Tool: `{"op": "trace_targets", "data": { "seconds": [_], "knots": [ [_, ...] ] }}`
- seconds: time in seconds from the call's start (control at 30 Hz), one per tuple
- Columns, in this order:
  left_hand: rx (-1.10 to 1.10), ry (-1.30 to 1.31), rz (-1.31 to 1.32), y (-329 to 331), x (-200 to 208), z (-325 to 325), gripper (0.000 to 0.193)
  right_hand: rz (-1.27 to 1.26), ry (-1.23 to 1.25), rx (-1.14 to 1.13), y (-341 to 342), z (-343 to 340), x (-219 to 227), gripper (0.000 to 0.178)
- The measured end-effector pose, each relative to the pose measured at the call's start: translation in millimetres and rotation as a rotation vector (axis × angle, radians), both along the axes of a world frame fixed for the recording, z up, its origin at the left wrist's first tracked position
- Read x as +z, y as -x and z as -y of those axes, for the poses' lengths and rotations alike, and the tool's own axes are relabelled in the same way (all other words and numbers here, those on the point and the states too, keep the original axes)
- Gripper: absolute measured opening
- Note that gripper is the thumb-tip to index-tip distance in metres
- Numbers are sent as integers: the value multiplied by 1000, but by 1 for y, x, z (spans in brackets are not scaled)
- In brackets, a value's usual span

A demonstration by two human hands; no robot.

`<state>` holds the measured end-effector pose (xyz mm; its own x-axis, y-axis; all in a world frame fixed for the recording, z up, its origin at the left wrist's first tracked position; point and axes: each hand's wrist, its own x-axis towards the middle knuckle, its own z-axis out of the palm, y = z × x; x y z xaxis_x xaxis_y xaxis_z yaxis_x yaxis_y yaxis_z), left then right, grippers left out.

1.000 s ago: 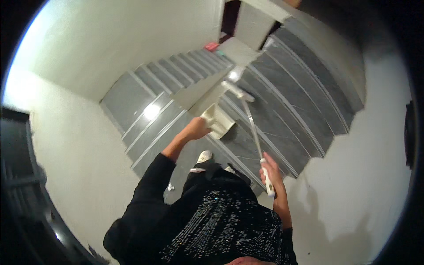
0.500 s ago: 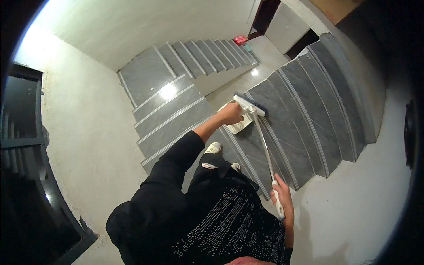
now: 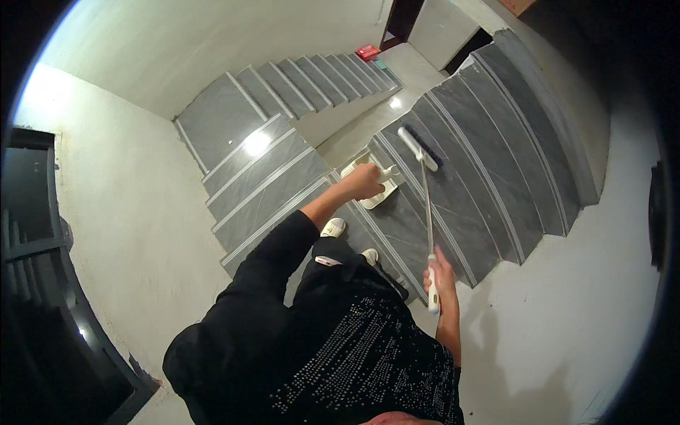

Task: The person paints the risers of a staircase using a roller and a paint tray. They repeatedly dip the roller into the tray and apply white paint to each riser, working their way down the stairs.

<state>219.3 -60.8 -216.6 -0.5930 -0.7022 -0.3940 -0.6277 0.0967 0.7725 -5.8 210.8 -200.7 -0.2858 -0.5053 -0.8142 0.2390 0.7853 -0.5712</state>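
Observation:
My left hand (image 3: 363,182) is closed around the handle of a cream dustpan (image 3: 375,201), which is low over the grey steps; part of the pan is hidden behind my fingers. My right hand (image 3: 443,275) grips the white end of a broom (image 3: 429,205) with a thin metal pole. The broom's white head (image 3: 418,149), edged with dark bristles, is at a stair tread beyond the dustpan and to its right, apart from it.
Grey stone stairs (image 3: 489,134) with pale edge strips curve up on the right. Other steps (image 3: 265,188) run along the left. A red box (image 3: 367,52) sits far off on a stair. A dark-framed window (image 3: 32,244) is at left, and white walls enclose the stairwell.
The broom head has moved away from the dustpan, up and to the right, and my right hand has risen with the handle. My left hand still holds the dustpan.

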Motion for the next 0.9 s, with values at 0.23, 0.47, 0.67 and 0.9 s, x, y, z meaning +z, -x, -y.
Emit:
{"op": "trace_targets", "data": {
  "seconds": [0.23,0.47,0.67,0.9],
  "knots": [
    [-33,99,41,2,-9,-2,34,93,-39,99,1,-69,66,62],
    [-26,177,48,1,-21,-11,35,82,35,55,7,-65,88,62],
    [-45,168,98,-1,-27,-6,36,3,13,6,12,-10,25,64],
    [-83,228,77,0,-36,-3,36,81,-96,90,2,-58,48,65]
  ]
}}
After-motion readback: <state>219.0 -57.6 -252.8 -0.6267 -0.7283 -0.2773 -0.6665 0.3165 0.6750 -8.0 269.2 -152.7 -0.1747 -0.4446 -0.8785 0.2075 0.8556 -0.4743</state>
